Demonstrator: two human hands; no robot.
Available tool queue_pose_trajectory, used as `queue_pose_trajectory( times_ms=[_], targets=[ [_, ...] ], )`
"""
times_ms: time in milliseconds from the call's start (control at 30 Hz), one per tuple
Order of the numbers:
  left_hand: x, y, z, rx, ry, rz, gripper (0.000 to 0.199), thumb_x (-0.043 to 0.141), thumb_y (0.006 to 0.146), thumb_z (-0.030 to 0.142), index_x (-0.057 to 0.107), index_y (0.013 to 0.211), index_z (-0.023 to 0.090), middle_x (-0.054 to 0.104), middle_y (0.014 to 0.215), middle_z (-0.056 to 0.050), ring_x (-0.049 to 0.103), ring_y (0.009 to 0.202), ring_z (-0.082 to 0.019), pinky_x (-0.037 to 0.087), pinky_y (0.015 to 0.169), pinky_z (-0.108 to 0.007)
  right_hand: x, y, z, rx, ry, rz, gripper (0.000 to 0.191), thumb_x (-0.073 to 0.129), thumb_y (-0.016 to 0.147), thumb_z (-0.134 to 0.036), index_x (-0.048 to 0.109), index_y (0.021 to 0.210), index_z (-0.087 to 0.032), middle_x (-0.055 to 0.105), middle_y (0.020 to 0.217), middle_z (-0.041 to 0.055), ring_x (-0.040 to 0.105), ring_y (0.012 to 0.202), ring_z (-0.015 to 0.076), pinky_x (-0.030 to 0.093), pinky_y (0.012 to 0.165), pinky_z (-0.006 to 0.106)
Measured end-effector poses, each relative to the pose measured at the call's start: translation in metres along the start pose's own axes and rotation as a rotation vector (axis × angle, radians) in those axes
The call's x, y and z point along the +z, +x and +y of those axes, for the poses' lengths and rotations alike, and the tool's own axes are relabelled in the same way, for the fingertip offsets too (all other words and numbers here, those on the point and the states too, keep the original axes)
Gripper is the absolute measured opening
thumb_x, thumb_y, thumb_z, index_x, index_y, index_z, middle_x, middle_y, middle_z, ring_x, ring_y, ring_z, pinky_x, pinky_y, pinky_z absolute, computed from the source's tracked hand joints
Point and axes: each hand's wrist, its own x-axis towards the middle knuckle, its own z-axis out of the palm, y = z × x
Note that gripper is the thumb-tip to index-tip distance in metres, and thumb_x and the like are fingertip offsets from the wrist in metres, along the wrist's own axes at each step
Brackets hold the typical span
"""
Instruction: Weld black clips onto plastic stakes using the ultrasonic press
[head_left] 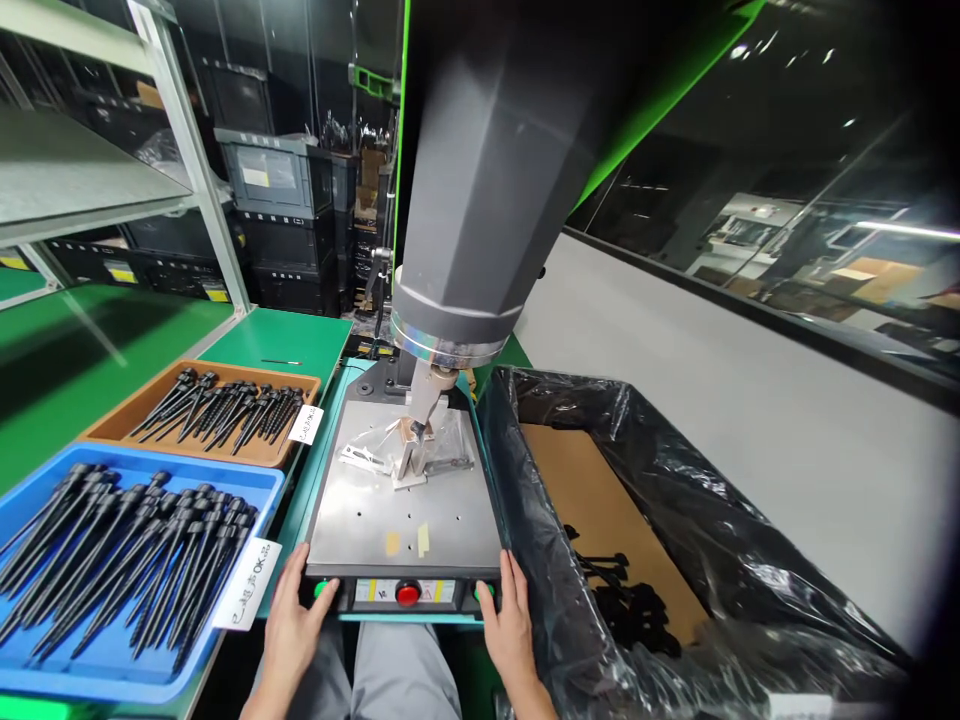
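Note:
My left hand (295, 622) rests at the front left corner of the welding machine's base (352, 535), its thumb on a green button (322, 588). At the front right corner, my right hand (510, 622) has its thumb on a second green button (486, 591). Both hands lie with fingers along the base's sides and thumbs apart, holding nothing loose. A red button (407, 595) sits between them. Above the metal plate, the machine's horn (430, 388) comes down to a small fixture (411, 463) wrapped about with clear plastic. Whatever sits under the tip is too small to make out.
To the left, a blue tray (150, 680) and an orange tray (120, 405) hold many black stake-like parts. On the right stands a box lined with black plastic (517, 480), with cardboard (592, 480) and black parts (637, 615) inside. Stacked crates (281, 185) stand behind.

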Motion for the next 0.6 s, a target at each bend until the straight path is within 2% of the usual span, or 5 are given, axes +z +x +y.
queue_pose_trajectory(
  times_ms=[133,267,333,600],
  targets=[
    [-0.011,0.003,-0.003,-0.032,-0.048,-0.059,0.063,0.075,0.067,0.046,0.06,0.126,0.029,0.054,0.141,-0.006,0.044,0.134,-0.033,0.03,0.116,-0.048,-0.007,-0.002,0.013,-0.023,-0.004,-0.095,0.065,0.046,0.094,-0.05,0.028,0.152,-0.027,0.033,0.153,0.0098,0.037,0.138,0.0321,0.038,0.11,0.049],
    [-0.019,0.005,0.001,-0.049,-0.11,-0.08,0.063,0.08,0.06,0.046,0.065,0.119,0.034,0.057,0.138,-0.003,0.045,0.134,-0.034,0.042,0.108,-0.047,-0.012,-0.002,0.019,-0.062,-0.006,-0.124,0.062,0.047,0.094,-0.047,0.03,0.151,-0.028,0.033,0.154,0.0084,0.038,0.138,0.0305,0.039,0.11,0.046],
    [-0.02,0.005,0.002,-0.042,-0.12,-0.072,0.062,0.081,0.058,0.046,0.066,0.117,0.035,0.058,0.137,-0.002,0.045,0.134,-0.034,0.044,0.106,-0.046,-0.012,-0.002,0.019,-0.067,-0.008,-0.112,0.061,0.047,0.095,-0.045,0.031,0.151,-0.027,0.035,0.153,0.0087,0.039,0.137,0.0302,0.039,0.11,0.046],
    [-0.024,0.01,-0.002,0.015,-0.069,-0.116,0.06,0.079,0.062,0.044,0.066,0.12,0.033,0.057,0.138,-0.003,0.047,0.132,-0.033,0.032,0.115,-0.048,-0.015,-0.002,0.02,-0.054,-0.018,-0.148,0.065,0.047,0.094,-0.045,0.027,0.153,-0.026,0.032,0.155,0.0088,0.036,0.139,0.0303,0.035,0.112,0.048]
  ],
)
